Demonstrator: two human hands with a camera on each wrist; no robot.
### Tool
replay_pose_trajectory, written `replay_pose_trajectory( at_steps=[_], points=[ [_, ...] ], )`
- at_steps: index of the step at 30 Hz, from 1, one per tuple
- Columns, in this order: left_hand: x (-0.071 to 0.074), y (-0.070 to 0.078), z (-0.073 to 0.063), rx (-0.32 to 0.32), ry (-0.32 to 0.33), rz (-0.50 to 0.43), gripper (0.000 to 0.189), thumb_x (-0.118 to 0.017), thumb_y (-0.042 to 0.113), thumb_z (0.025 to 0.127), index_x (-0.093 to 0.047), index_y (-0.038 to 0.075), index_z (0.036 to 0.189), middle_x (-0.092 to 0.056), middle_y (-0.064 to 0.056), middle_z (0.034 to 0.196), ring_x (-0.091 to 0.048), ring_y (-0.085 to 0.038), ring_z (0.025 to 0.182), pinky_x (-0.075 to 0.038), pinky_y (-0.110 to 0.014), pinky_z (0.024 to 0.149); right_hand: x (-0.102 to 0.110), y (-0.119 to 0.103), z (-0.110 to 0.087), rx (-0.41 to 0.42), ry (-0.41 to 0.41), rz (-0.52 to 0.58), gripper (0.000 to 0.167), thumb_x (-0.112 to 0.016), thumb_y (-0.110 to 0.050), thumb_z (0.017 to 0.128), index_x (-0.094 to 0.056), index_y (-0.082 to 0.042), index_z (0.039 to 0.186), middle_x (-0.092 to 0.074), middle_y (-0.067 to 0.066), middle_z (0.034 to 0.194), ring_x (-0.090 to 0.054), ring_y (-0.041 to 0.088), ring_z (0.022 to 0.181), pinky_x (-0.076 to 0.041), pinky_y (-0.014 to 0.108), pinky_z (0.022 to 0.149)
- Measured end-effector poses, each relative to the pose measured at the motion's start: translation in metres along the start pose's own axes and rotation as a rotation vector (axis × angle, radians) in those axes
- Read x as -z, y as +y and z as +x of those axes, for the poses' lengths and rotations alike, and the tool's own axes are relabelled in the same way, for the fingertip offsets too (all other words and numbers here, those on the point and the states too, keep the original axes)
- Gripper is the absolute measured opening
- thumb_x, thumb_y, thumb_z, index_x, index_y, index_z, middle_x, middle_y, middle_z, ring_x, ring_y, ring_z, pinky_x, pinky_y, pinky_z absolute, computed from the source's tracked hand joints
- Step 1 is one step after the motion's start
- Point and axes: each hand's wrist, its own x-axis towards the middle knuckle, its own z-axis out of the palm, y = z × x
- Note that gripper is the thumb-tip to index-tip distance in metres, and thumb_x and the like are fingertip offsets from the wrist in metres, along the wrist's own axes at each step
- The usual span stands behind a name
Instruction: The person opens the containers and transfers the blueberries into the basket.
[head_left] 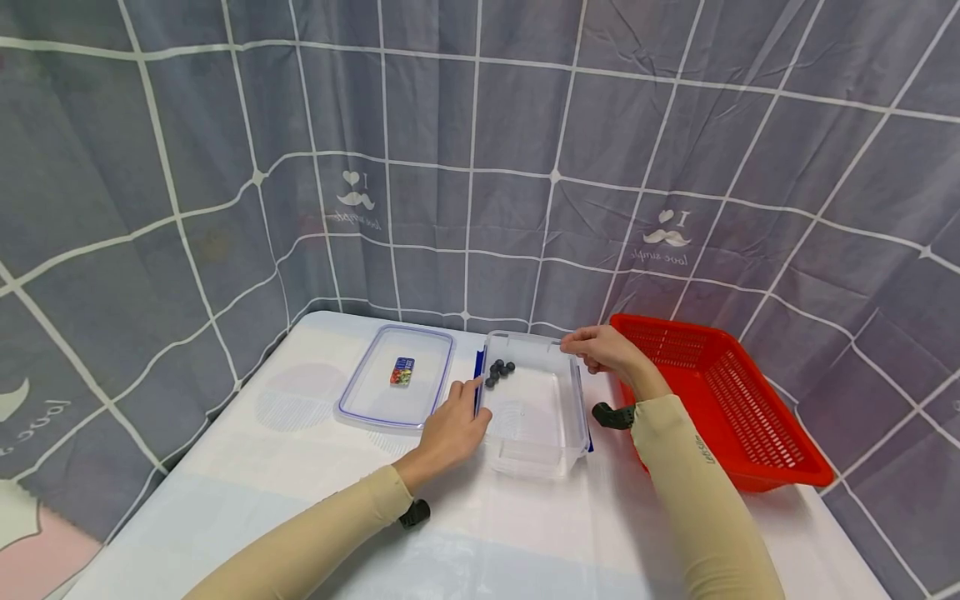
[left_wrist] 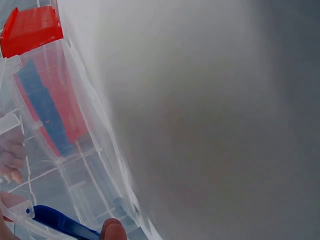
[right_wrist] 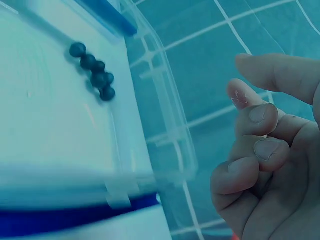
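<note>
A clear plastic food container (head_left: 534, 454) stands uncovered on the table, with blue latches folded down at its sides. Several small dark balls that look like blueberries (head_left: 495, 372) lie clustered inside, near its left wall. My left hand (head_left: 452, 425) grips the container's left side; in the left wrist view, its thumb (left_wrist: 114, 230) is at the blue latch (left_wrist: 62, 220). Beside the far right corner is my right hand (head_left: 603, 348). In the right wrist view, its lower fingers are loosely curled, thumb and index finger stand apart, and nothing is held.
To the left lies the clear lid (head_left: 372, 392) with a blue rim and a colourful label (head_left: 402, 372). A red slotted basket (head_left: 675, 375) stands at the right, close to the right forearm. Behind the table (head_left: 480, 542) hangs a grey curtain (head_left: 510, 208) with white grid lines.
</note>
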Motion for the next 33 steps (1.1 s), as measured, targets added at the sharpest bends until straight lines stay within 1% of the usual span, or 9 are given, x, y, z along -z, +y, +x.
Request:
replay_pose_trajectory(
  at_steps=[6, 12, 18, 25, 27, 33],
  points=[
    [0.000, -0.001, -0.001, -0.004, -0.011, 0.007, 0.060, -0.047, 0.032, 0.097, -0.041, 0.012, 0.153, -0.053, -0.012, 0.123, -0.052, -0.019, 0.075, -0.041, -0.033, 0.056, -0.022, -0.006, 0.016, -0.003, -0.015, 0.075, 0.033, -0.068, -0.025, 0.096, -0.068, -0.003, 0.120, -0.040, 0.000, 0.070, -0.035, 0.016, 0.060, -0.039, 0.027, 0.062],
    [0.001, -0.001, -0.001, -0.013, -0.009, 0.019, 0.060, -0.048, 0.032, 0.097, -0.042, 0.010, 0.152, -0.053, -0.011, 0.120, -0.052, -0.018, 0.075, -0.043, -0.034, 0.058, -0.042, -0.006, 0.032, -0.005, -0.025, 0.122, 0.033, -0.069, -0.021, 0.095, -0.069, -0.004, 0.123, -0.040, 0.001, 0.071, -0.032, 0.016, 0.057, -0.038, 0.028, 0.060],
    [0.001, -0.002, 0.000, -0.005, -0.012, 0.025, 0.060, -0.048, 0.032, 0.097, -0.042, 0.010, 0.153, -0.052, -0.010, 0.119, -0.053, -0.018, 0.076, -0.045, -0.035, 0.061, -0.060, -0.006, 0.045, -0.030, -0.021, 0.145, 0.028, -0.071, -0.020, 0.093, -0.071, -0.006, 0.117, -0.042, 0.001, 0.070, -0.034, 0.016, 0.056, -0.039, 0.027, 0.058],
    [0.001, -0.002, -0.001, 0.005, -0.015, 0.035, 0.060, -0.047, 0.033, 0.097, -0.041, 0.011, 0.153, -0.052, -0.010, 0.121, -0.054, -0.018, 0.077, -0.046, -0.035, 0.061, -0.075, -0.005, 0.053, -0.038, -0.037, 0.133, 0.026, -0.069, -0.017, 0.093, -0.071, -0.007, 0.117, -0.044, 0.001, 0.071, -0.036, 0.015, 0.056, -0.039, 0.028, 0.057],
    [0.001, -0.001, -0.001, 0.009, -0.017, 0.031, 0.061, -0.047, 0.033, 0.097, -0.041, 0.011, 0.153, -0.052, -0.010, 0.122, -0.054, -0.018, 0.077, -0.045, -0.036, 0.061, -0.079, -0.004, 0.054, -0.045, -0.043, 0.137, 0.027, -0.070, -0.017, 0.093, -0.071, -0.007, 0.118, -0.044, 0.000, 0.070, -0.035, 0.015, 0.056, -0.038, 0.028, 0.057],
    [0.002, 0.000, -0.001, 0.007, -0.016, 0.032, 0.061, -0.047, 0.033, 0.097, -0.041, 0.010, 0.153, -0.052, -0.010, 0.120, -0.052, -0.018, 0.074, -0.044, -0.034, 0.060, -0.088, 0.002, 0.060, -0.072, -0.069, 0.134, 0.040, -0.069, -0.015, 0.093, -0.064, 0.000, 0.129, -0.040, -0.002, 0.067, -0.032, 0.013, 0.056, -0.035, 0.027, 0.056]
  ],
)
